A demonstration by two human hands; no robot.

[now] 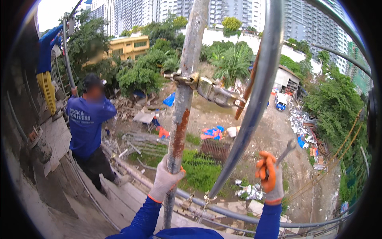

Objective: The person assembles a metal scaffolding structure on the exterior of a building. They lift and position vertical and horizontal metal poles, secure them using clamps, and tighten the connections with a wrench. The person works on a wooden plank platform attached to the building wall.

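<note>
High on a scaffold over a littered dirt yard (280,127), I stand facing the open side, where a horizontal tube (238,212) crosses in front of me and the ground lies far below. A shiny slanting pipe (258,99) stands between my two hands; to its right, my gloved right hand (271,179) has open air around it. To my left, a co-worker (89,119) in a blue shirt stands on the plank walkway (127,201), one arm raised to an upright.

The tops of the shiny pipe and of the weathered, rust-patched pole (179,137) run out of view. A second person (47,81) in yellow trousers, at far left, is only partly visible. The pole hides part of my left grip, my right fist covers the lower part of the wrench (285,152), and I cannot tell whether the shiny pipe's foot touches the tube.

My gloved left hand (165,181) is wrapped around the pole, well below the metal clamp (217,93), which is fixed to the pole with its other half reaching right toward the shiny pipe. My right fingers are curled tight on the wrench, its head tilting up and right, well apart from the clamp.
</note>
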